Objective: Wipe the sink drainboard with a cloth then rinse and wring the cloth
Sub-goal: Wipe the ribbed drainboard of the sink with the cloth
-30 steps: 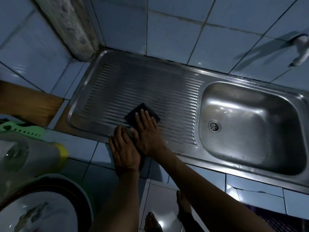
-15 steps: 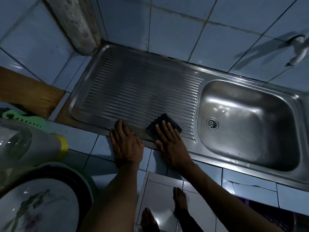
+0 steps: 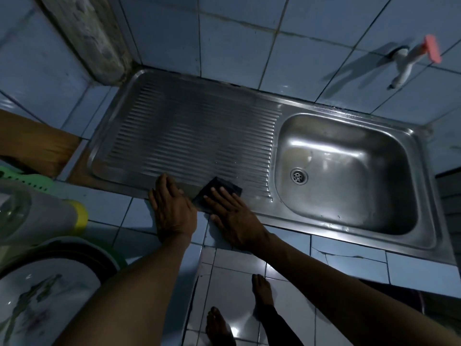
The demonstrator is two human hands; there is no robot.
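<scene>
A dark folded cloth (image 3: pixel 225 189) lies on the front edge of the ribbed steel drainboard (image 3: pixel 189 136). My right hand (image 3: pixel 233 216) presses flat on the cloth, fingers spread over its near half. My left hand (image 3: pixel 172 211) rests flat and empty on the counter edge just left of the cloth, fingertips on the drainboard rim. The sink basin (image 3: pixel 349 171) with its drain (image 3: pixel 298 176) lies to the right. A white tap (image 3: pixel 404 66) with a pink handle sticks out of the wall above the basin.
Blue tiled walls stand behind and left of the sink. At the left are a plastic bottle with a yellow cap (image 3: pixel 37 213), a green plastic item (image 3: pixel 27 181), a wooden board (image 3: pixel 35 143) and a patterned plate (image 3: pixel 42 303). Bare feet (image 3: pixel 262 293) stand on the floor tiles below.
My right hand has slid the cloth from the middle of the drainboard to its front edge and rightward. My left hand has stayed on the counter edge.
</scene>
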